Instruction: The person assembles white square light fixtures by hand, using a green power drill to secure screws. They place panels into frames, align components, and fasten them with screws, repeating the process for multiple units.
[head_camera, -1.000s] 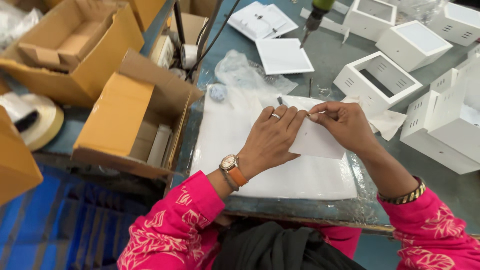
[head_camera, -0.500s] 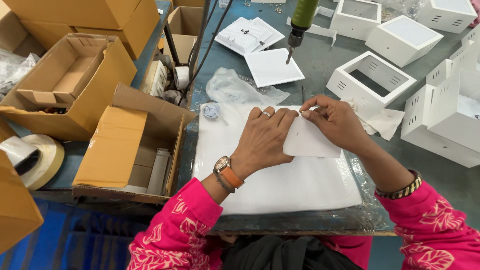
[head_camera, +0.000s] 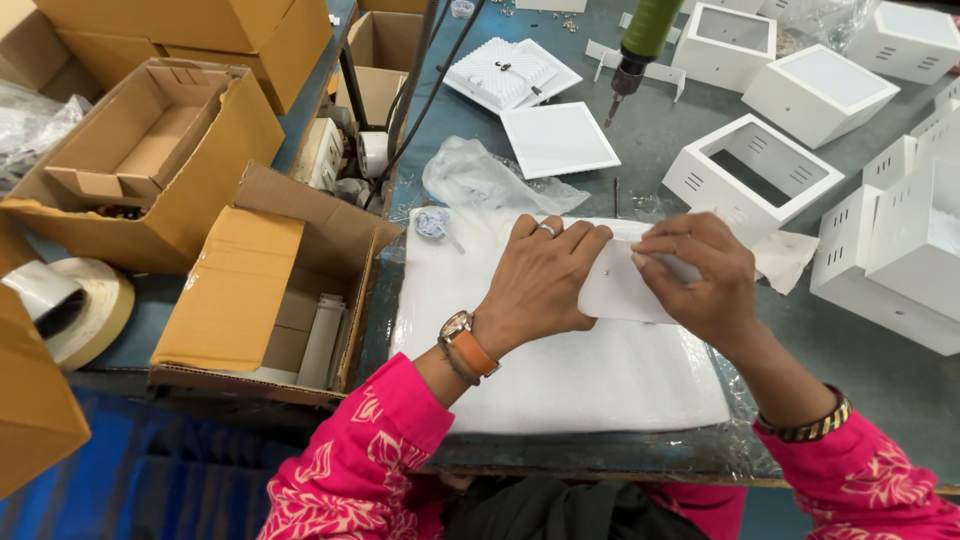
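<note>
My left hand (head_camera: 540, 285) lies flat, fingers together, pressing the left part of a small white flat plate (head_camera: 620, 292). The plate rests on a white foam sheet (head_camera: 560, 375) spread over the workbench. My right hand (head_camera: 695, 275) is curled over the plate's upper right corner and pinches something small and pale there; I cannot tell what it is. A watch with an orange strap sits on my left wrist, a dark bangle on my right.
White metal box housings (head_camera: 755, 175) stand right and far right. A hanging green screwdriver (head_camera: 640, 45) dangles above a white square panel (head_camera: 558, 138). Crumpled clear plastic (head_camera: 480, 180) lies behind the foam. Open cardboard boxes (head_camera: 150, 160) and a tape roll (head_camera: 85, 310) fill the left.
The view has shifted slightly. Both hands stay on the white plate, the right hand's fingers working at its upper corner.
</note>
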